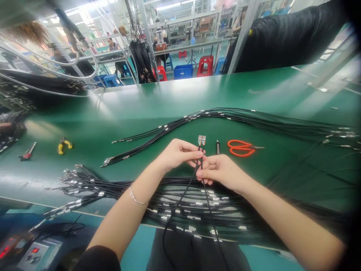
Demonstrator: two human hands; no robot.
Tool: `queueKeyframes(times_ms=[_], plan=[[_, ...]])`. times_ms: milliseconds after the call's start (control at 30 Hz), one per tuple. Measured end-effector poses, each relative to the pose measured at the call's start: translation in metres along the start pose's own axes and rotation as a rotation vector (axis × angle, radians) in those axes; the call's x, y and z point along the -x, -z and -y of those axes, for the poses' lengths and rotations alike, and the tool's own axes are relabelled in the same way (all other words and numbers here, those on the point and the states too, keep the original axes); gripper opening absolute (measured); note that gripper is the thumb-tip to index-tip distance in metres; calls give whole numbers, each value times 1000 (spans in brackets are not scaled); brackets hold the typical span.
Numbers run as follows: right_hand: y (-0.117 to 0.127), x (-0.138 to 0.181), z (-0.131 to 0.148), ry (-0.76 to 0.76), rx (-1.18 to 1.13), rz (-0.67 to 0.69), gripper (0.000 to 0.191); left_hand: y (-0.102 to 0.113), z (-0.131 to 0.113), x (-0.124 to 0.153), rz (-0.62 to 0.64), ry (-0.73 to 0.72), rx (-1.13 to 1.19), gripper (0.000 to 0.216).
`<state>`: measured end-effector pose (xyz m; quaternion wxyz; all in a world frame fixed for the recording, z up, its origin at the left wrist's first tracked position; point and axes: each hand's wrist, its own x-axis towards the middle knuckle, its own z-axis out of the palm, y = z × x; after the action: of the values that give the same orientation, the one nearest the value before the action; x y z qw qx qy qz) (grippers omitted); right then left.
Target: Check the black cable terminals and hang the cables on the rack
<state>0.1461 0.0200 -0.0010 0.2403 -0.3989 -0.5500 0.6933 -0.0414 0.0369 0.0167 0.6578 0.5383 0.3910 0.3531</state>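
Observation:
Two black cables [182,200] hang side by side from my hands, their upper ends tipped with small metallic connectors [202,140] and short coloured wires. My left hand [180,153] pinches them just under the connectors, thumb across the front. Slightly lower and to the right, my right hand [218,170] is closed on the same cables. Below my hands lies a thick bundle of black cables [118,187] with white labels. A thinner cable bundle [180,122] curves across the table beyond them.
Right of my hands lie a small black cutter [217,146] and orange-handled scissors [241,148]. Yellow-handled pliers [64,145] and a red-handled tool [27,153] rest at left on the green table [175,96]. A control box [39,256] with red display stands lower left.

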Motion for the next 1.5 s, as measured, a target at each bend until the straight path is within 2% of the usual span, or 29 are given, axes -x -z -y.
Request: queueKeyframes(times_ms=[200,300,367,467,533,633,867,1500], plan=[[3,2,2,14,14,58,32,-2,-2,2,7,-1,-29,35],[10,3,6,-25,43,55,38,-3,-1,2,34,-1,-44,33],[16,3,9,28,36,-63,46,-5,0,3,67,2,-56,31],[23,1,13,228,-10,-316,54,-10,0,6,111,21,-60,26],[25,2,14,328,-46,-385,52,-14,-1,8,148,38,-57,24],[25,4,14,401,-33,-357,48,-20,-2,11,195,64,-58,22],[21,8,16,400,74,-401,51,-25,0,12,234,68,-47,22],[20,7,14,390,-38,-358,53,-26,1,12,261,37,41,13]])
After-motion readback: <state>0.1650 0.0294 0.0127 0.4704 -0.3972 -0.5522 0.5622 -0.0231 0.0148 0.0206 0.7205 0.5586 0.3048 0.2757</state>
